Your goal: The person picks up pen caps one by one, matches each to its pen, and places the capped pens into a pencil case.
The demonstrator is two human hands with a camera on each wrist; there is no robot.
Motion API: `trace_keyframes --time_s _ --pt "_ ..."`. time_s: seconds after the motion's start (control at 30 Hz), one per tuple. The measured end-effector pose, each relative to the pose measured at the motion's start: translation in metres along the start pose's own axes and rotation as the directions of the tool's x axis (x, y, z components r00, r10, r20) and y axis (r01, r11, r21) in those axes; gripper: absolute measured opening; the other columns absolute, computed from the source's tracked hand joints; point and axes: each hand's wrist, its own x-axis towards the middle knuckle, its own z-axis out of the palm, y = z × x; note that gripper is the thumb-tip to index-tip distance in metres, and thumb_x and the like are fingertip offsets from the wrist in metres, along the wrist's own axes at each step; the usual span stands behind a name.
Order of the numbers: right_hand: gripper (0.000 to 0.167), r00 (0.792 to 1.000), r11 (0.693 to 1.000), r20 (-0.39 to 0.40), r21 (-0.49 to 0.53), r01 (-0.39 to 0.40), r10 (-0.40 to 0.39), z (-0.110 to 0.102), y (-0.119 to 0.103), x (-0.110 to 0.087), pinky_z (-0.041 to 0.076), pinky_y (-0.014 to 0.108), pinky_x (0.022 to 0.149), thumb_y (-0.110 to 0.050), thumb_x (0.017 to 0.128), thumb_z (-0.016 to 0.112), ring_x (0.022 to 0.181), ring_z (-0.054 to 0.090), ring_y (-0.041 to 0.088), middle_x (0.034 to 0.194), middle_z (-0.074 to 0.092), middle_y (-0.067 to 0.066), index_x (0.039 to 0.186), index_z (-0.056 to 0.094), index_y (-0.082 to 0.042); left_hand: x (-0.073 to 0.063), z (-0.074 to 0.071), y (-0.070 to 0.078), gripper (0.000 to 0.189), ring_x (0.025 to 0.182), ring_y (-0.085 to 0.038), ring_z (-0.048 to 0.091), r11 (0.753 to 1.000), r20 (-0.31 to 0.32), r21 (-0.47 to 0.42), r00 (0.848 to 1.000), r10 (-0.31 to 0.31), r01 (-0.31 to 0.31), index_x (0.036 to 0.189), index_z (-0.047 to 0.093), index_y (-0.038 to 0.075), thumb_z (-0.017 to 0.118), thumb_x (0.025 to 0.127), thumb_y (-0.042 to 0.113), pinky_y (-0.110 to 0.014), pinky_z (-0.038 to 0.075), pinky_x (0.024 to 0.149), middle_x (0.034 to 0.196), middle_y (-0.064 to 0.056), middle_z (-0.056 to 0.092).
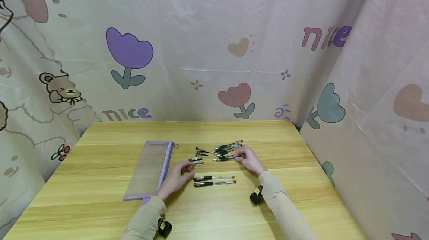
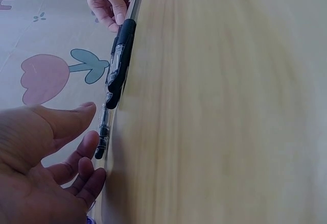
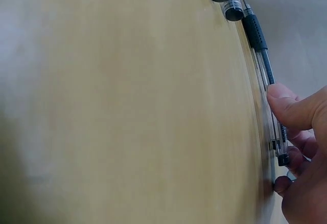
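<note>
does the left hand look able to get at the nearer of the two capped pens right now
Most likely yes. The left hand has its fingers parted close to the capped end of the nearer pen, and nothing visible lies between them or on top of it.

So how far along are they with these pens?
Two capped pens lie in front, so those look done. In hand: the right hand pinches an uncapped pen, while the left hand is beside the loose caps. Probably left: capping the other uncapped pens just beyond it.
</note>
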Motion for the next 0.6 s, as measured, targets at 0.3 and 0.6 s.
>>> trace_keyframes --time_s 0.3,0.6 --pt "0.011 1.000 1.000 0.008 0.000 -0.028 0.028 -0.0011 -0.0001 -0.0042 0.048 0.040 0.093 0.000 0.087 0.072 0.095 0.057 0.017 0.100 0.064 0.006 0.094 0.075 -0.008 0.0003 0.0006 0.0006 0.025 0.087 -0.015 0.056 1.000 -0.015 -0.003 1.000 0.000 0.000 0.112 0.070 0.003 0.073 0.088 0.001 -0.028 0.047 0.078 0.095 -0.007 0.066" --pt "0.011 1.000 1.000 -0.012 0.000 -0.013 0.013 -0.0015 -0.0024 -0.0102 0.047 0.047 0.097 -0.001 0.087 0.073 0.098 0.058 0.019 0.098 0.065 0.004 0.093 0.076 -0.010 0.0056 0.0020 0.0002 0.023 0.086 -0.016 0.058 0.999 -0.081 -0.032 0.997 0.005 -0.007 0.110 0.070 0.000 0.074 0.087 0.000 -0.026 0.048 0.077 0.094 -0.010 0.067"
